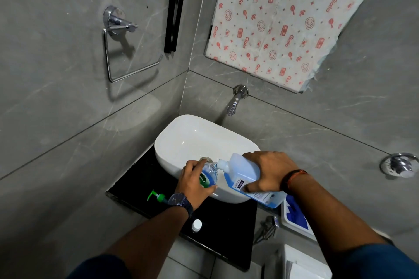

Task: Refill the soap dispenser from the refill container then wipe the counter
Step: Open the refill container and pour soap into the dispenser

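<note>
My left hand (194, 182) grips a clear soap dispenser bottle (209, 176) with a green label, held over the front of the white sink (181, 140). My right hand (269, 171) holds the blue refill container (243, 178) tilted, its spout touching the dispenser's open neck. The green pump head (157, 196) lies on the black counter (226, 229) left of my wrist. A small white cap (196, 225) stands on the counter near its front edge.
A chrome tap (233, 104) juts from the grey wall above the sink. A towel ring (120, 47) hangs on the left wall. A blue and white object (294, 215) sits right of the counter, beside a chrome fitting (268, 226).
</note>
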The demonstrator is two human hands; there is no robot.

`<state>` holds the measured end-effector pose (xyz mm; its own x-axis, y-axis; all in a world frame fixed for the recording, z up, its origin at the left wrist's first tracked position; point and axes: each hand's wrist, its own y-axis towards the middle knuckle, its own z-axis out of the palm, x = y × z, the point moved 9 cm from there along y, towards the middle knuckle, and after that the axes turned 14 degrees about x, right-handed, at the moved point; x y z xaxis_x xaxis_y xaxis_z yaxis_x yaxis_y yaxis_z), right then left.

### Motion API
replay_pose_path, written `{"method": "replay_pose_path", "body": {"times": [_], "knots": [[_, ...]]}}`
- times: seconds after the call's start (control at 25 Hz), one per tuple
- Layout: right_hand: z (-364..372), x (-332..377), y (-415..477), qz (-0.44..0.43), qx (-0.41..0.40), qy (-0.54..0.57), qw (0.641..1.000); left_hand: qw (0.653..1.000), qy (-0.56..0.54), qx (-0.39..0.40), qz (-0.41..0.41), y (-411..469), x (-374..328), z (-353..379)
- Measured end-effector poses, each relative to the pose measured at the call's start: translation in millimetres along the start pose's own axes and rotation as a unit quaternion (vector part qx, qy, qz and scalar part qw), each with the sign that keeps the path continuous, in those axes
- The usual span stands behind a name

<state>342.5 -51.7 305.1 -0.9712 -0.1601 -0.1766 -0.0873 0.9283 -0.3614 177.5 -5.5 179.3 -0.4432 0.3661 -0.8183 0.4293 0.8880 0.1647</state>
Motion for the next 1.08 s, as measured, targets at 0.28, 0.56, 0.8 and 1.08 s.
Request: {"method": "replay_pose_path", "body": {"times": [0.28, 0.56, 0.8, 1.08], "knots": [[3.0, -3.8, 1.1, -0.003, 0.004, 0.004, 1.0, 1.0, 0.0, -0.001, 0.004, 1.4, -1.2, 2.6], [4.1, -4.6, 1.6, -0.009, -0.002, 0.004, 1.0, 1.0, 0.001, -0.009, 0.01, 1.4, 1.7, 5.0], [7.3, -6.4, 4.1, -0.005, -0.033, 0.019, 0.999, 1.0, -0.006, -0.009, -0.001, 2.5, 6.3, 3.2], [49.1, -4.9, 23.2, 0.023, -0.023, 0.22, 0.975, 0.997, -0.04, -0.066, -0.013, -0.7, 20.4, -35.0]]}}
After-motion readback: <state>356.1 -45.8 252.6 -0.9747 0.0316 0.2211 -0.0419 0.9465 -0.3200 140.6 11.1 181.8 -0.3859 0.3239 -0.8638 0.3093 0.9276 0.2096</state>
